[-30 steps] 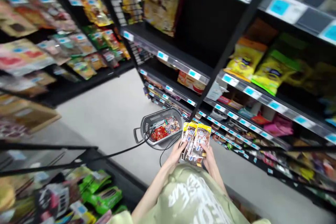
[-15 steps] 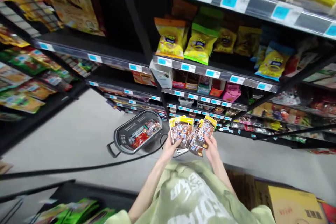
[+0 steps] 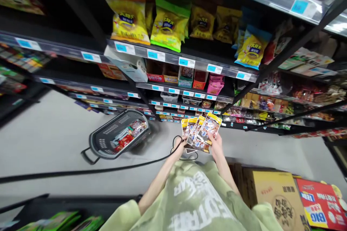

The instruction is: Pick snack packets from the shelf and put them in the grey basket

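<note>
Several small snack packets [image 3: 208, 129] with yellow tops, dark fronts and white lettering are fanned out in front of my body. My right hand [image 3: 216, 143] is closed on the packets at the right of the fan, thumb on the front one. At the left of the fan, my left hand [image 3: 179, 145] grips the lower edge of the other packets, its fingers partly hidden behind them. A thin black cord [image 3: 159, 158] crosses in front of my left wrist.
A dark grey shopping basket [image 3: 103, 135] with packaged goods stands on the floor to the left. Shelves ahead hold yellow snack bags [image 3: 129, 20], small boxes [image 3: 185, 75] and price tags. Cardboard cartons [image 3: 273, 195] lie at lower right, green packets [image 3: 58, 220] at lower left.
My view has swung to the right, so shelves and basket sit further left. The two groups of packets have come together into one overlapping fan.
</note>
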`<state>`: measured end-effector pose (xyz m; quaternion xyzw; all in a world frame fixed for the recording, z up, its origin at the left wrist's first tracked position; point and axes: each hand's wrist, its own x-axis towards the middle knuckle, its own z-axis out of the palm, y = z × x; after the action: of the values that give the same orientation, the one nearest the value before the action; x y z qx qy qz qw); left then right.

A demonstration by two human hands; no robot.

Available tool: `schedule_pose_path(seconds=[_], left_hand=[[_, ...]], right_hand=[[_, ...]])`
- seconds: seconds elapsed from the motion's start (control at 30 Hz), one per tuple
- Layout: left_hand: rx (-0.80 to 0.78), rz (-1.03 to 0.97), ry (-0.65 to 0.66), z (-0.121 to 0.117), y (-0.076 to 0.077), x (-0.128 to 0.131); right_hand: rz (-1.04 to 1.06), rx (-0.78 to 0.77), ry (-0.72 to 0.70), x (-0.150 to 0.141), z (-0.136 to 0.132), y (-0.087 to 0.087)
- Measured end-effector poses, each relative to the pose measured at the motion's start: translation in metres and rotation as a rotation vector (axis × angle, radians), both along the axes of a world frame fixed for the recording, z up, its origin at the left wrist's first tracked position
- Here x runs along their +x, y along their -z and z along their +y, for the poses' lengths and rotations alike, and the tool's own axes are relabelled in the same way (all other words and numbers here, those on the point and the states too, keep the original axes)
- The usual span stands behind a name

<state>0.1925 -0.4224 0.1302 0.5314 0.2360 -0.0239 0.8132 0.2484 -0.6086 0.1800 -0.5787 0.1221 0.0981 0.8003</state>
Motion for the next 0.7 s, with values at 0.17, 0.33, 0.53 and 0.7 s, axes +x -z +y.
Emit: schedule_pose_path(seconds=[0.17, 0.33, 0.53, 0.7], left_hand=[[-0.020, 0.002, 0.046, 0.008, -0.012, 0.015], [0.235, -0.027, 0.055, 0.025, -0.015, 0.027], [0.383, 0.014, 0.048, 0.059, -0.006, 0.039], [0.411, 0.009, 0.113, 0.077, -0.001, 0.044]], right_hand=[[-0.044, -0.028, 0.018, 0.005, 0.006, -0.002], [-0.021, -0.038, 0.202, 0.015, 0.019, 0.002], [0.080, 0.211, 0.449, 0.016, -0.022, -0.001], [0.048, 0.372, 0.414, 0.011, -0.005, -0.012]])
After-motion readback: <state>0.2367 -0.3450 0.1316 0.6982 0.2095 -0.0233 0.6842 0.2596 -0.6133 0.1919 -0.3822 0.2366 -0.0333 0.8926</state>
